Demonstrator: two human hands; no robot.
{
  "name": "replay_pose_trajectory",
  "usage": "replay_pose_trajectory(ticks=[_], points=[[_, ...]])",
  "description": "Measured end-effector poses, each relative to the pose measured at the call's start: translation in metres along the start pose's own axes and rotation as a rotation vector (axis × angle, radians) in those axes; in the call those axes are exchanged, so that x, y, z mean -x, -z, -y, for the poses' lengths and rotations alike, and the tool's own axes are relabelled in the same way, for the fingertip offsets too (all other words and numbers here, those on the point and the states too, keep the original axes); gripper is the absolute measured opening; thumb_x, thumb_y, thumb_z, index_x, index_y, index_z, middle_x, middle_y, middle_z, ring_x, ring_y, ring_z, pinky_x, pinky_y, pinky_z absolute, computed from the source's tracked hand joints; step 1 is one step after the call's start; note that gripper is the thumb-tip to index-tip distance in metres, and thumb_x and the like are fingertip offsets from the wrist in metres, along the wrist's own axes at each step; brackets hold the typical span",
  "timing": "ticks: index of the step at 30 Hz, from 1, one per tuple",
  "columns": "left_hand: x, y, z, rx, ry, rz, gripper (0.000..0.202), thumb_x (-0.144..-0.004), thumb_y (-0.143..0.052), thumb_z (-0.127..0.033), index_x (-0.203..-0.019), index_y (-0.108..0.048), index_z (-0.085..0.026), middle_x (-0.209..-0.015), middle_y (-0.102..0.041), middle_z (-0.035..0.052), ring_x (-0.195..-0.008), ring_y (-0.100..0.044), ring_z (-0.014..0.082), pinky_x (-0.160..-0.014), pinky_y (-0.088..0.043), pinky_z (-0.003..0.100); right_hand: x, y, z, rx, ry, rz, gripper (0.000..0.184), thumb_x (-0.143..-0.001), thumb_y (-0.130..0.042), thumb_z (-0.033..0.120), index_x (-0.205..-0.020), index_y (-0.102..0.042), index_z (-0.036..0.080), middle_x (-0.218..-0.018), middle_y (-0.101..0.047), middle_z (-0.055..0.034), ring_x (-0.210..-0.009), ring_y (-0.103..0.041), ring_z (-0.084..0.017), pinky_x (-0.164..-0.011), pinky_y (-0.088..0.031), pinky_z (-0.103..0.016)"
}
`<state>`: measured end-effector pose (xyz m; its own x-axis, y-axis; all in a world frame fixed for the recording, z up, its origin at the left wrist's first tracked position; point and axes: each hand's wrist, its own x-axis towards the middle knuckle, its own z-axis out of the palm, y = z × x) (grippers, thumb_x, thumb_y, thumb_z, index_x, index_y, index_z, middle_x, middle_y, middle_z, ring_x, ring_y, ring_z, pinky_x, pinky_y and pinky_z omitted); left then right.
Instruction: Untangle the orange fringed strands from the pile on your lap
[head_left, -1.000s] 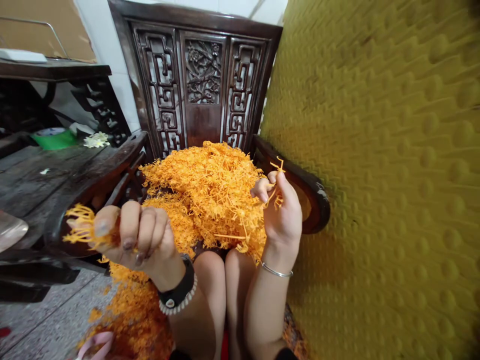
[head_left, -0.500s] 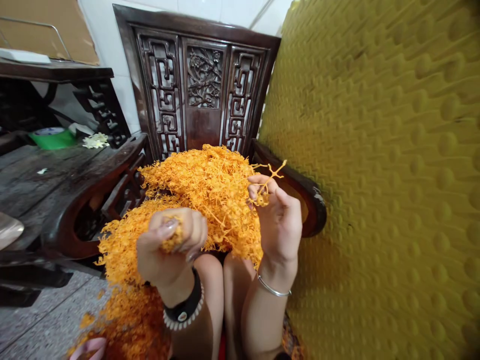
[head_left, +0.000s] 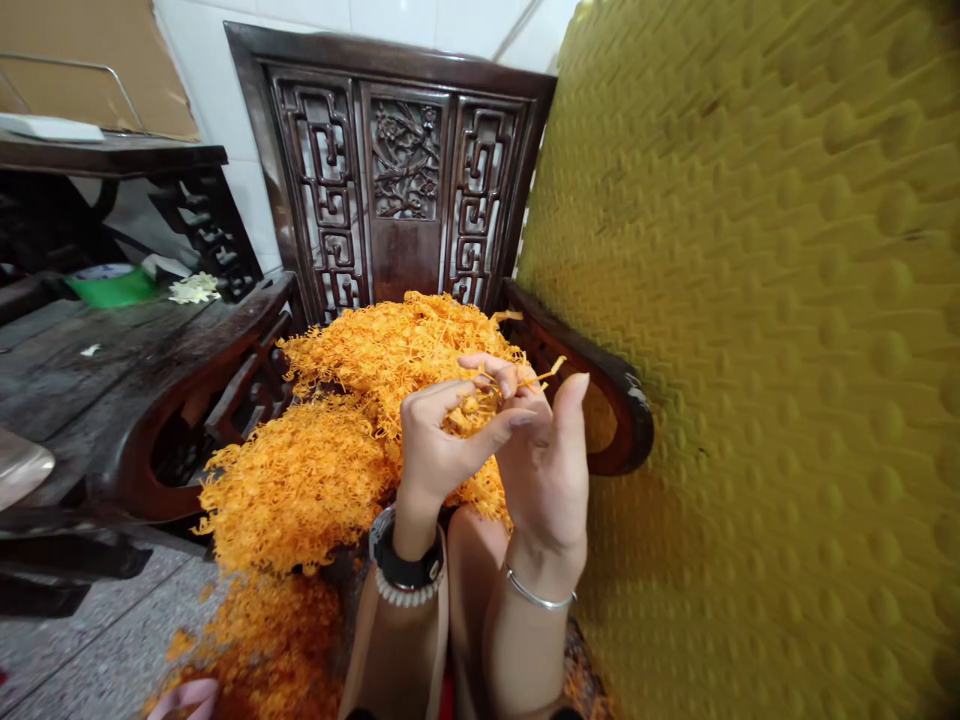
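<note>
My right hand is raised over my lap, holding a thin orange branched plastic piece in its curled fingers; the thumb stands out. My left hand meets it from the left, its thumb and index finger closing around the small orange bits at the near end of the same piece. The exact contact is partly hidden by the fingers. Behind both hands rises a big heap of similar orange branched pieces, with a second mound lower on the left.
The heap lies on a dark carved wooden chair with curved armrests. To the right stands a yellow textured mat. On the left, a dark wooden surface bears a green tape roll. Loose orange pieces and a pink strap lie below.
My left hand has moved right and up, from a fist around orange bits to meeting my right hand. My right hand has shifted slightly, and the piece's tip has dropped lower.
</note>
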<state>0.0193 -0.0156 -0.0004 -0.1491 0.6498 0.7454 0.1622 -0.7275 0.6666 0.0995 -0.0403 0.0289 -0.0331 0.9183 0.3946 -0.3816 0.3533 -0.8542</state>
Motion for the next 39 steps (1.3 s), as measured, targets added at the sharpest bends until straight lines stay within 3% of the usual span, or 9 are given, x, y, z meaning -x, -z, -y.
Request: replay_pose_trajectory(ticks=[5, 10, 18, 22, 25, 29, 31, 36, 39], points=[[0.000, -0.005, 0.002, -0.060, 0.197, -0.023, 0.035, -0.077, -0.062, -0.045, -0.059, -0.060, -0.015, -0.051, -0.052, -0.0021, -0.052, -0.046, 0.0104, -0.054, -0.037, 0.024, -0.003, 0.001, 0.006, -0.142, -0.048, 0.040, 0.046, -0.089, -0.027, 0.059, -0.080, -0.060, 0.027, -0.113, -0.063, -0.0013, -0.125, -0.045, -0.018, -0.111, -0.029, -0.039], [0.001, -0.008, -0.001, -0.116, 0.329, -0.021, 0.049, -0.086, -0.048, -0.049, -0.049, -0.040, -0.017, -0.045, -0.033, -0.0052, -0.046, -0.033, 0.0085, -0.046, -0.025, 0.026, -0.004, 0.001, 0.002, -0.216, 0.073, 0.005, 0.033, -0.093, -0.033, 0.036, -0.081, -0.062, 0.026, -0.118, -0.064, 0.0025, -0.128, -0.044, -0.015, -0.114, -0.026, -0.038], [0.002, -0.009, 0.000, 0.104, 0.448, -0.092, 0.035, -0.089, -0.040, -0.051, -0.077, -0.048, -0.019, -0.060, -0.039, -0.0040, -0.051, -0.038, 0.0086, -0.045, -0.031, 0.022, -0.012, 0.003, -0.005, -0.153, 0.098, -0.069, 0.028, -0.092, -0.040, 0.023, -0.087, -0.067, 0.021, -0.105, -0.070, -0.0020, -0.106, -0.061, -0.016, -0.103, -0.041, -0.038], [0.003, -0.011, -0.001, 0.371, 0.548, 0.042, 0.035, -0.083, -0.051, -0.054, -0.088, -0.049, -0.020, -0.058, -0.038, -0.0058, -0.045, -0.034, 0.0067, -0.039, -0.027, 0.020, -0.012, 0.005, -0.006, -0.081, 0.138, -0.152, 0.027, -0.092, -0.041, 0.026, -0.086, -0.067, 0.022, -0.102, -0.071, -0.0024, -0.103, -0.063, -0.016, -0.097, -0.046, -0.037], [0.001, -0.014, -0.002, 0.347, 0.520, 0.010, 0.032, -0.082, -0.054, -0.051, -0.090, -0.050, -0.020, -0.064, -0.045, -0.0045, -0.046, -0.034, 0.0060, -0.040, -0.028, 0.020, -0.010, 0.001, -0.005, -0.034, 0.138, -0.138, 0.027, -0.092, -0.041, 0.027, -0.087, -0.066, 0.022, -0.103, -0.070, -0.0027, -0.103, -0.063, -0.016, -0.097, -0.045, -0.037], [0.000, -0.012, -0.009, 0.111, 0.410, 0.018, 0.033, -0.087, -0.049, -0.044, -0.067, -0.049, -0.017, -0.056, -0.041, -0.0045, -0.049, -0.036, 0.0070, -0.046, -0.029, 0.021, -0.008, 0.003, -0.001, 0.118, 0.229, -0.266, 0.025, -0.092, -0.042, 0.029, -0.087, -0.065, 0.022, -0.106, -0.068, -0.0015, -0.108, -0.060, -0.015, -0.104, -0.039, -0.036], [0.001, -0.010, -0.014, 0.236, 0.398, 0.161, 0.033, -0.087, -0.050, -0.041, -0.065, -0.049, -0.017, -0.054, -0.039, -0.0050, -0.048, -0.034, 0.0065, -0.046, -0.029, 0.021, -0.008, 0.011, 0.004, 0.099, 0.244, -0.281, 0.025, -0.092, -0.042, 0.030, -0.080, -0.063, 0.021, -0.098, -0.069, -0.0003, -0.103, -0.061, -0.014, -0.103, -0.039, -0.037], [0.012, -0.024, -0.023, 0.767, 0.481, 0.423, 0.028, -0.083, -0.057, -0.039, -0.067, -0.053, -0.015, -0.054, -0.040, -0.0052, -0.041, -0.030, 0.0031, -0.038, -0.024, 0.018, 0.001, 0.026, 0.022, -0.329, 0.110, -0.221, 0.027, -0.091, -0.043, 0.029, -0.065, -0.047, 0.023, -0.058, -0.056, 0.0076, -0.057, -0.059, -0.007, -0.088, -0.051, -0.029], [0.019, -0.034, -0.023, 0.965, 0.443, 0.353, 0.032, -0.082, -0.058, -0.041, -0.063, -0.051, -0.017, -0.043, -0.034, -0.0079, -0.031, -0.021, 0.0020, -0.030, -0.018, 0.019, 0.011, 0.023, 0.029, -0.007, 0.125, -0.484, 0.031, -0.091, -0.036, 0.027, -0.060, -0.037, 0.023, -0.057, -0.052, 0.0077, -0.062, -0.059, -0.005, -0.088, -0.050, -0.028]])
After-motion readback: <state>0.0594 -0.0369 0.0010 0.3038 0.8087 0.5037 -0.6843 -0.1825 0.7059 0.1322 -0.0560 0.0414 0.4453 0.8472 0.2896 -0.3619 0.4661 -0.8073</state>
